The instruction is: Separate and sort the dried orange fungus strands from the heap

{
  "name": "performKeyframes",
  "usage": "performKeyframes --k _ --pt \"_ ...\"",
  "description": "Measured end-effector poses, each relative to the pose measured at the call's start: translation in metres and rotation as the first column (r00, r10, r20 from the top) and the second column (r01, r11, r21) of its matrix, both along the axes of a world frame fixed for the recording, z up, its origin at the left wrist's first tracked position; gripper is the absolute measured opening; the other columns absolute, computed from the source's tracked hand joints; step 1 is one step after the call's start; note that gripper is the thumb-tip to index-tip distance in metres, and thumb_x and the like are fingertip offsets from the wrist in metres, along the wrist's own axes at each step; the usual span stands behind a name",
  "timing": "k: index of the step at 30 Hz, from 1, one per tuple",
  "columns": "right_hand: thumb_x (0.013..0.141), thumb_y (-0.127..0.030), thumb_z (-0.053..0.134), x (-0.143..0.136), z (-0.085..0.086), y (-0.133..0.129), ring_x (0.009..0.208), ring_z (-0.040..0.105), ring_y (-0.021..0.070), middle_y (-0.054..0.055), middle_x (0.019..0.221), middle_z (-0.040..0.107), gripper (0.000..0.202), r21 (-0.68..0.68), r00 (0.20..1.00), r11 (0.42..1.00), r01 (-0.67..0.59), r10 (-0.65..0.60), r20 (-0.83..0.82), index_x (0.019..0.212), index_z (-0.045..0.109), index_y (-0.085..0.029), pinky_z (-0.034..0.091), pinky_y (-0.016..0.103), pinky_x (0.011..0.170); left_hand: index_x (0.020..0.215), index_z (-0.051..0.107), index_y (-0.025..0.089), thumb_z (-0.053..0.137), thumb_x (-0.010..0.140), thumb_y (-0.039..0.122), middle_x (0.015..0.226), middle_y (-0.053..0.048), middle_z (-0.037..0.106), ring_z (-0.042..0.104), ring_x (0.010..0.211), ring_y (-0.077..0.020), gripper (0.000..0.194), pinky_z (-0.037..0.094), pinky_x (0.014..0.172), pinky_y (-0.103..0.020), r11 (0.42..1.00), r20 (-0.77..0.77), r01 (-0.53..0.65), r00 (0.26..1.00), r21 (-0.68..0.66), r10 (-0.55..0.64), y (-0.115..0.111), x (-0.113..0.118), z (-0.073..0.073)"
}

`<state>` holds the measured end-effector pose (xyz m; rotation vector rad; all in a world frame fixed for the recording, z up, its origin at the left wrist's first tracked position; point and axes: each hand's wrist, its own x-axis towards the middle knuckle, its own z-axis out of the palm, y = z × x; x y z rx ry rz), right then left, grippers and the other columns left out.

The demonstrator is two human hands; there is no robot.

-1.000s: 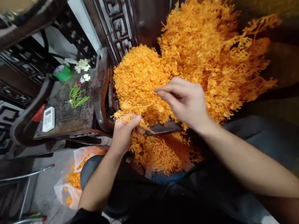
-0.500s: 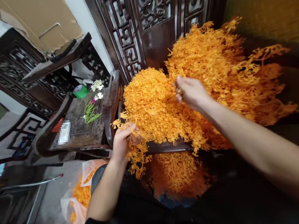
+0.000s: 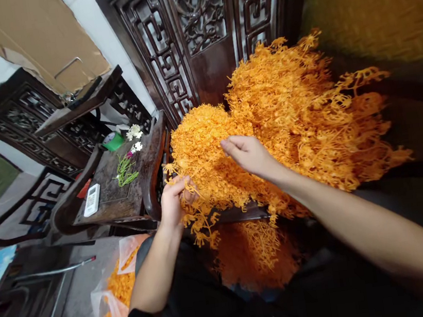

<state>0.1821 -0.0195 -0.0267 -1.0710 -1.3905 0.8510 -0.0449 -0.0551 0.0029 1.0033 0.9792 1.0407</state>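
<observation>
My left hand [image 3: 173,202] is closed on a branching orange plastic sprig [image 3: 205,227], whose ends stick out above and below the fingers. To its right my right hand [image 3: 250,157] hovers over the orange pieces with thumb and fingers pinched together; whatever is between them is too small or hidden to make out. Below and beyond the hands lies a rounded heap of small orange pieces [image 3: 202,128]. A taller pile of tangled orange branched sprigs [image 3: 284,91] spreads to the right of it.
Behind the heaps rises a carved dark wooden seat back [image 3: 212,78]. The side table [image 3: 113,197] on the left carries a white remote control [image 3: 91,199], green tape [image 3: 113,141], green stems [image 3: 125,171] and white flowers [image 3: 134,132]. A plastic bag [image 3: 110,312] with orange pieces stands on the floor.
My right hand has moved left and down, from the edge of the tall pile to over the rounded heap. My left hand still holds the sprig. The camera view has shifted slightly.
</observation>
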Motion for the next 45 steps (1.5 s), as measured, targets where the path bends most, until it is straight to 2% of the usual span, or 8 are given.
performKeyframes --k 5,12,16,23,30,35,41,45 --pt "0.084 -0.068 0.071 0.023 -0.009 0.018 0.044 0.029 0.0071 -0.008 0.055 0.036 0.052 -0.230 0.852 0.971 -0.065 -0.065 -0.519 0.074 0.049 -0.022 0.023 0.022 0.044 0.055 0.053 0.018 0.073 0.070 0.035 0.038 0.006 0.040 0.036 0.035 -0.0079 0.030 0.032 0.045 -0.024 0.998 0.030 0.059 0.998 0.037 -0.061 -0.004 -0.011 0.000" --pt "0.088 -0.023 0.071 0.003 0.004 0.001 0.053 0.037 0.0050 0.004 0.083 0.063 0.013 -0.367 0.768 0.788 -0.494 0.197 -0.609 0.097 0.066 -0.014 0.024 0.022 0.046 0.063 0.066 0.014 0.077 0.071 0.039 0.043 0.002 0.052 0.040 0.032 -0.0077 0.028 0.024 0.036 -0.022 0.947 -0.193 0.310 0.927 -0.084 -0.321 -0.003 -0.006 -0.010" --pt "0.093 -0.043 0.070 -0.015 0.009 -0.017 0.051 0.027 0.0060 -0.005 0.065 0.042 0.026 -0.416 0.770 0.688 -0.595 0.338 -0.542 0.097 0.065 -0.018 0.017 0.023 0.046 0.065 0.066 0.015 0.076 0.075 0.039 0.050 0.002 0.057 0.043 0.035 -0.0059 0.028 0.028 0.037 -0.021 0.865 -0.244 0.489 0.831 -0.111 -0.500 0.002 -0.007 -0.008" --pt "0.087 -0.055 0.073 -0.018 0.014 -0.011 0.046 0.027 0.0063 -0.009 0.054 0.033 0.048 -0.225 0.917 0.963 -0.149 0.049 -0.395 0.073 0.040 -0.023 0.020 0.023 0.044 0.064 0.063 0.015 0.074 0.074 0.032 0.055 0.003 0.057 0.041 0.041 -0.0049 0.023 0.028 0.038 -0.020 0.804 -0.258 0.572 0.762 -0.161 -0.594 -0.001 -0.004 -0.004" --pt "0.080 -0.029 0.075 -0.011 0.025 -0.021 0.042 0.043 0.0063 -0.003 0.072 0.066 0.034 -0.359 0.897 0.868 -0.343 0.190 -0.399 0.090 0.042 -0.025 0.018 0.023 0.040 0.062 0.062 0.016 0.071 0.075 0.031 0.057 0.000 0.061 0.038 0.039 -0.0058 0.022 0.024 0.038 -0.022 0.761 -0.225 0.603 0.728 -0.241 -0.648 -0.004 0.001 -0.004" --pt "0.088 -0.053 0.070 -0.027 0.025 -0.035 0.060 0.054 0.0117 -0.001 0.073 0.064 0.035 -0.235 0.883 0.851 -0.469 0.458 -0.102 0.106 0.066 -0.023 0.041 0.027 0.055 0.062 0.066 0.017 0.070 0.074 0.031 0.061 -0.003 0.064 0.039 0.039 -0.0079 0.019 0.020 0.037 -0.025 0.724 -0.229 0.636 0.688 -0.266 -0.688 -0.003 0.005 -0.007" --pt "0.092 -0.075 0.054 -0.006 0.036 -0.004 0.078 0.063 0.0186 0.006 0.083 0.064 0.052 -0.027 0.993 0.999 0.043 -0.046 -0.110 0.096 0.064 -0.024 0.049 0.030 0.060 0.064 0.066 0.018 0.072 0.075 0.031 0.056 0.001 0.052 0.037 0.040 -0.0075 0.018 0.020 0.038 -0.023 0.633 -0.208 0.709 0.600 -0.309 -0.773 -0.008 0.004 -0.003" --pt "0.096 -0.065 0.055 -0.008 0.044 -0.015 0.078 0.062 0.0175 0.007 0.090 0.066 0.046 -0.003 0.988 0.988 -0.153 0.153 -0.002 0.104 0.068 -0.022 0.050 0.030 0.062 0.063 0.064 0.018 0.070 0.079 0.031 0.053 0.002 0.047 0.037 0.040 -0.0076 0.022 0.021 0.040 -0.024 0.729 -0.280 0.639 0.673 -0.246 -0.685 -0.004 -0.002 -0.007"
